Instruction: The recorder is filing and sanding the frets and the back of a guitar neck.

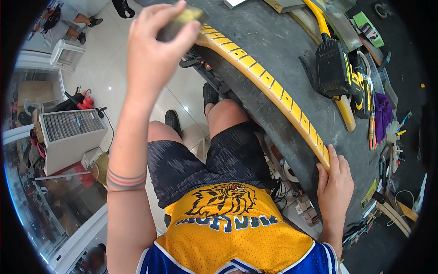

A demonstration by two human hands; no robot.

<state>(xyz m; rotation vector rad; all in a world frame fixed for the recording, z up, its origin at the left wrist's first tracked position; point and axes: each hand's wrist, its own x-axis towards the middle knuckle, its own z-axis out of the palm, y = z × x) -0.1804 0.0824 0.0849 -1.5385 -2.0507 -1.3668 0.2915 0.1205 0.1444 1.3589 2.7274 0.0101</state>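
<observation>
A long, pale wooden guitar neck (269, 82) lies slantwise along the near edge of the dark workbench (255, 34). Yellow strips cover its fingerboard between the frets. At the neck's far left end, my left hand (154, 43) is closed round a block (189, 16) with a yellowish top and dark side. The block is somewhat blurred, and I cannot tell whether it touches the frets. My right hand (336, 180) grips the near right end of the neck, thumb on one side and fingers on the other.
Right of the neck lies a black-and-yellow cordless power tool (335, 68). Beyond it are a purple cloth (383, 112), a green box (368, 29) and several hand tools. A white stool (67, 55) and a white cabinet (73, 132) stand on the floor at left.
</observation>
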